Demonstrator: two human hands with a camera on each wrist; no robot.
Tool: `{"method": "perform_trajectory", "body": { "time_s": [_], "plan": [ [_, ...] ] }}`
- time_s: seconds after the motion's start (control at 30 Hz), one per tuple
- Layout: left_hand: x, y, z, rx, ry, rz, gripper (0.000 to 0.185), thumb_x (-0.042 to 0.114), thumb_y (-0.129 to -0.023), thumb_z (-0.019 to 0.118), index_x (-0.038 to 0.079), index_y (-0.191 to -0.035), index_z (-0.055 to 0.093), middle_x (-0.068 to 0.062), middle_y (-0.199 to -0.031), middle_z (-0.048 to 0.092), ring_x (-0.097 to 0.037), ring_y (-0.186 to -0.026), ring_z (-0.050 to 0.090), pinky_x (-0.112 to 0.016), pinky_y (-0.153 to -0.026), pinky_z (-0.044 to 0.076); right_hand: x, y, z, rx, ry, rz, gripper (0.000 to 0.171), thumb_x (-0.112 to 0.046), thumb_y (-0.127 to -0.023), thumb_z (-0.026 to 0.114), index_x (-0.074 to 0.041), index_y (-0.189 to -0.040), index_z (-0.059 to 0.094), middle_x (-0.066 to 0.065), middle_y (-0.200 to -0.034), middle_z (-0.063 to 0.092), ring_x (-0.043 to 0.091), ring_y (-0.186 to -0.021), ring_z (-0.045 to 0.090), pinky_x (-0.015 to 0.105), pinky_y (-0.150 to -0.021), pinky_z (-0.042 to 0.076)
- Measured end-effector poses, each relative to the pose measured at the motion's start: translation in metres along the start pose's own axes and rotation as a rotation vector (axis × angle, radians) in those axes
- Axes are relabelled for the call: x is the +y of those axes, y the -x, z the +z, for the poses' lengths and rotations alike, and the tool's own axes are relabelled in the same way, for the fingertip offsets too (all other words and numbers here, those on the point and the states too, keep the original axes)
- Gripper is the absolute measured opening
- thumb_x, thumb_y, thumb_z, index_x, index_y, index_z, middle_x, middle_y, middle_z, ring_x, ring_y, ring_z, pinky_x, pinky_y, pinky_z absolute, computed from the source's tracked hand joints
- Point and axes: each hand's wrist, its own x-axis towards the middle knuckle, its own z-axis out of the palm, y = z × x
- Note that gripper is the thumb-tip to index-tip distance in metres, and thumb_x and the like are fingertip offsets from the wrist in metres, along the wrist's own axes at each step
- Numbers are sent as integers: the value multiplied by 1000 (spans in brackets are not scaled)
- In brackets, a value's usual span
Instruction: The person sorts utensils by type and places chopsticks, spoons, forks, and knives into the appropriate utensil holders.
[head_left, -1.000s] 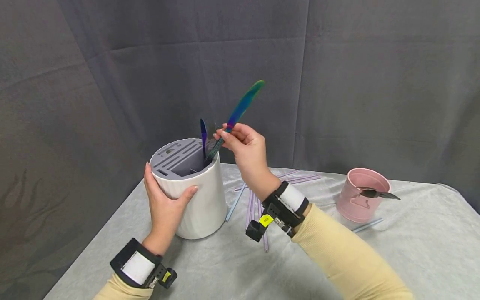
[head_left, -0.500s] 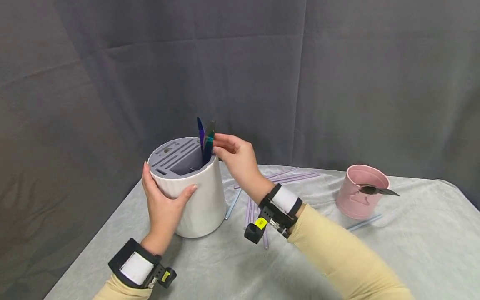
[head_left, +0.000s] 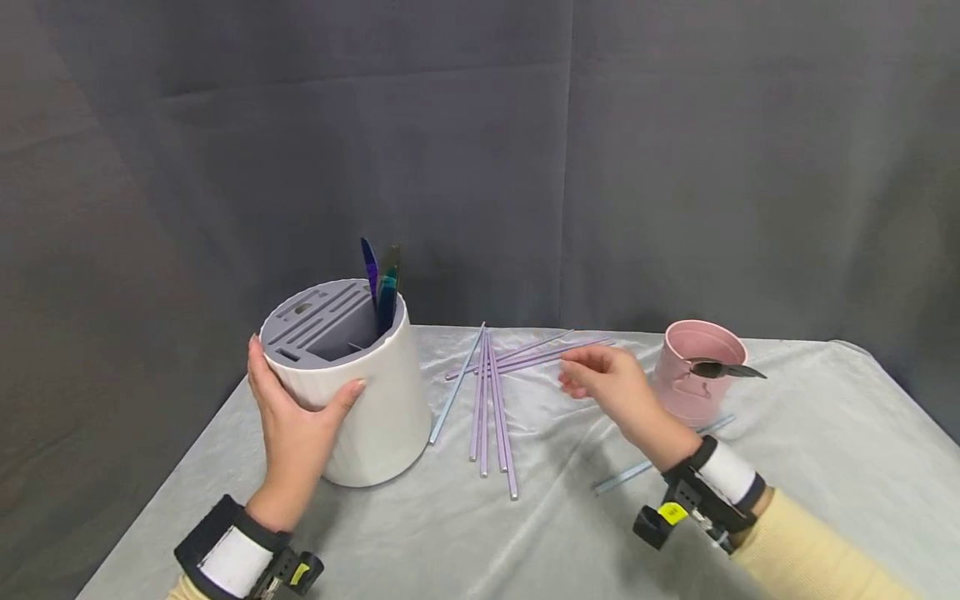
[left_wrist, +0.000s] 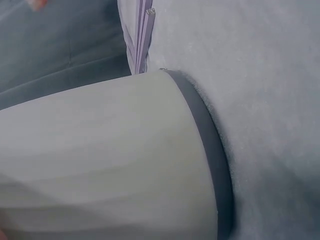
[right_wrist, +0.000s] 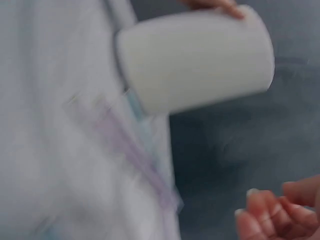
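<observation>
My left hand (head_left: 300,400) grips the side of a white ribbed cutlery holder (head_left: 378,417) with a grey slotted insert, standing left of centre on the table. Two iridescent blue-green utensils (head_left: 381,287) stand in its open compartment, handles up. My right hand (head_left: 583,379) hovers empty with relaxed fingers, between a spread of purple sticks (head_left: 487,408) and a pink cup (head_left: 693,379). The left wrist view is filled by the holder's wall (left_wrist: 100,160). In the blurred right wrist view I see the holder (right_wrist: 195,60) and my fingertips (right_wrist: 265,215).
A dark spoon (head_left: 723,368) lies across the pink cup's rim. A pale blue stick (head_left: 645,468) lies on the grey cloth-covered table (head_left: 525,542) below the cup. A dark fabric backdrop hangs behind. The table's left edge runs close to the holder.
My right hand lowered the iridescent utensil into the holder, let go, and moved right toward the pink cup. The left hand kept its grip on the holder.
</observation>
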Motion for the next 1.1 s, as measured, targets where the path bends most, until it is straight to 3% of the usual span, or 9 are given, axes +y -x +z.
{"method": "perform_trajectory", "body": {
  "time_s": [0.17,0.3,0.47,0.7,0.93,1.1],
  "plan": [
    [3,-2,-8,10,0,-5,117,26,-72,87,2,-154,6,-13,-157,14,-20,-142,16,-34,-115,14,30,28,-34,-46,173,120,19,-2,-94,58,16,-96,59,3,-69,59,8,-59,55,22,-56,49],
    [4,-2,-12,-6,17,-53,120,18,-70,86,4,-154,2,-11,-159,10,-18,-143,15,-31,-114,13,46,44,-51,-44,308,169,22,-7,-94,60,7,-77,56,0,-60,50,11,-54,47,24,-49,42],
    [4,0,-18,-21,38,-103,124,19,-70,87,7,-155,-3,-7,-160,6,-17,-144,11,-30,-114,11,58,50,-63,-20,540,184,39,-15,-93,63,-9,-59,46,-4,-50,44,11,-47,43,27,-45,37],
    [5,1,-20,-23,40,-118,122,20,-72,86,7,-155,-2,-9,-159,8,-17,-143,13,-30,-114,12,69,53,-72,-48,775,229,49,-28,-95,60,-14,-52,42,-6,-43,38,11,-40,40,29,-43,35],
    [6,1,-23,-16,60,-132,122,14,-70,86,8,-155,-1,-8,-159,10,-17,-142,16,-30,-113,14,76,50,-76,-82,806,334,48,-37,-94,59,-14,-55,43,-5,-45,38,11,-39,42,28,-42,35],
    [4,3,-28,0,69,-123,122,15,-70,86,5,-154,0,-9,-159,10,-17,-142,16,-29,-113,14,72,45,-79,-129,653,487,39,-29,-92,60,-9,-60,51,-1,-51,46,13,-44,44,27,-44,38]
  ]
}}
